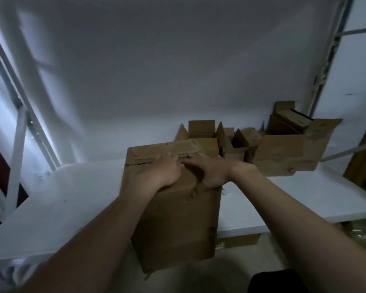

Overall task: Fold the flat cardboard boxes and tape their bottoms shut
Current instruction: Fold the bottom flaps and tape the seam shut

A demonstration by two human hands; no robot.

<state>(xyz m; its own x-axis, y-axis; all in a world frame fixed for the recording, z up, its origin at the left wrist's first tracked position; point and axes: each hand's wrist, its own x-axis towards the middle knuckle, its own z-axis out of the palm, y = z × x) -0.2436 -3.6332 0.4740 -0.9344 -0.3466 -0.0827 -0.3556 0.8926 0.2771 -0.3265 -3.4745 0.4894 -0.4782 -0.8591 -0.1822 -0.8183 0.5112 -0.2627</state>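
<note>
A brown cardboard box [175, 225] stands in front of me, leaning over the near edge of the white table [68, 199]. My left hand [159, 174] and my right hand [209, 172] lie side by side on its near top flap, fingertips reaching the flap's far edge. The far flap [167, 148] lies folded down behind my fingers, its corrugated edge showing. My fingers look fairly straight and press the cardboard; the dim, blurred picture hides whether any curl over the edge. No tape is visible.
Several folded boxes with open top flaps [201, 132] stand at the table's back right, beside a larger box [283, 153] holding flat cardboard. A white wall is behind. A white metal frame [17, 144] rises on the left. More cardboard [241, 240] sits under the table.
</note>
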